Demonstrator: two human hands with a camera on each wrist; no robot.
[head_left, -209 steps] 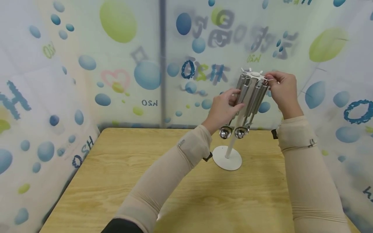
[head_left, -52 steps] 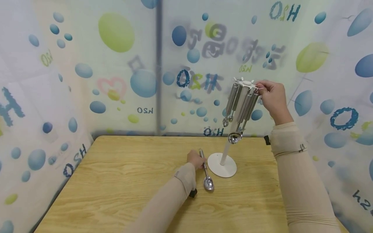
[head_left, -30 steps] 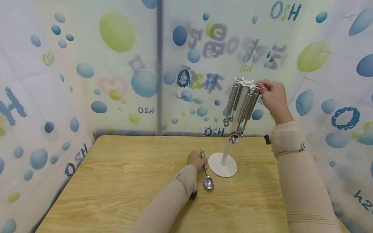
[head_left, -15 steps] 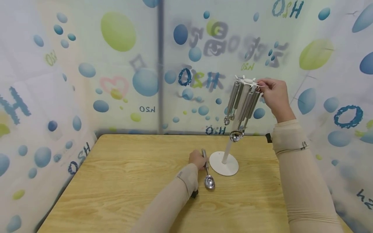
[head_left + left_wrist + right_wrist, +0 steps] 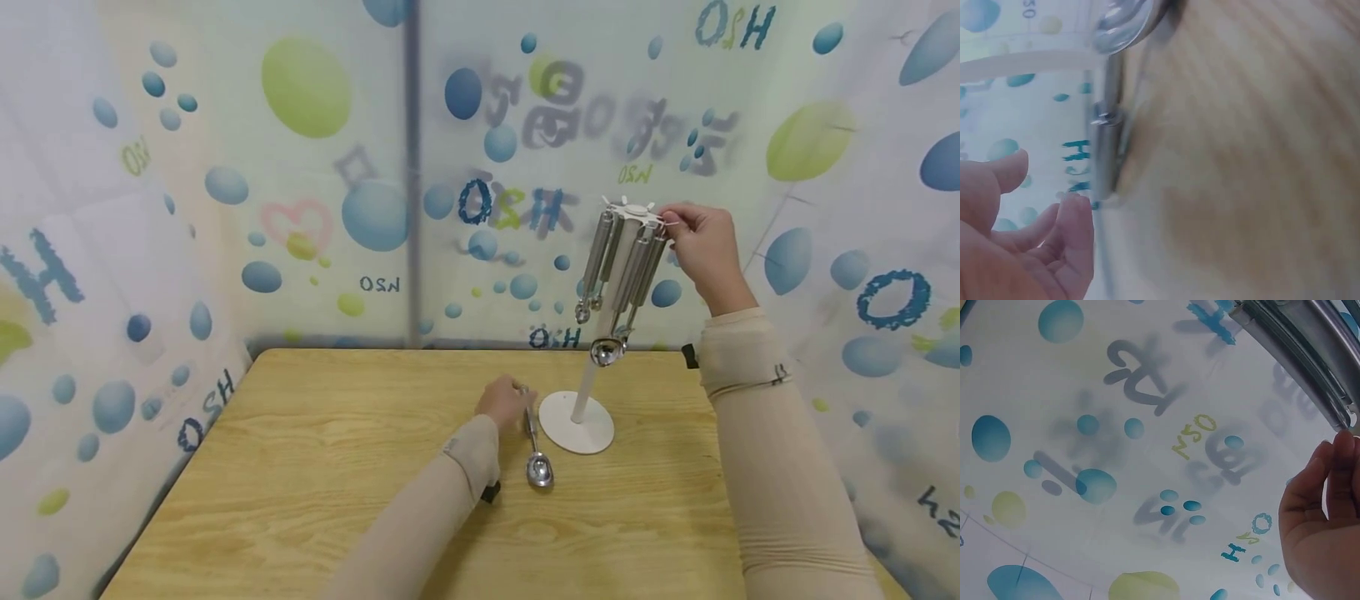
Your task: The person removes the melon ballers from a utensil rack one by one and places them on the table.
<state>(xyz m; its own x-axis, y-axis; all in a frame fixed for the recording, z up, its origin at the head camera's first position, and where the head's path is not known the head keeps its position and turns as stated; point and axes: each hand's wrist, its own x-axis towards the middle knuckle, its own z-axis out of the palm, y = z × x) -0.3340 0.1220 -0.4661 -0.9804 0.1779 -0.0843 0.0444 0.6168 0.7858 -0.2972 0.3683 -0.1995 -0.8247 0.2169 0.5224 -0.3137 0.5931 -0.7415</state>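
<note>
A shiny metal scoop [image 5: 538, 469] lies on the wooden table, bowl toward me, its thick handle pointing to the back. My left hand [image 5: 504, 402] is just left of that handle; in the left wrist view the thumb [image 5: 1011, 170] stands apart from the loosely bent fingers [image 5: 1077, 228], with nothing between them. To the right rises a white utensil stand [image 5: 576, 423] with a round base. Several metal utensils [image 5: 637, 271] hang from its hooked top, among them a large round-bowled one [image 5: 606, 352]. My right hand [image 5: 703, 250] pinches the top's right edge by a hook.
The wooden table [image 5: 337, 467] reaches back to a patterned curtain wall [image 5: 315, 250] of bubbles and letters, with similar sheets on the left and right sides. The stand's hanging utensils overlap the back curtain in the head view.
Seven seconds ago the left hand was up at the hanging utensils; since then the scoop came down onto the table. In the last half second that hand released its handle. The right hand keeps its pinch.
</note>
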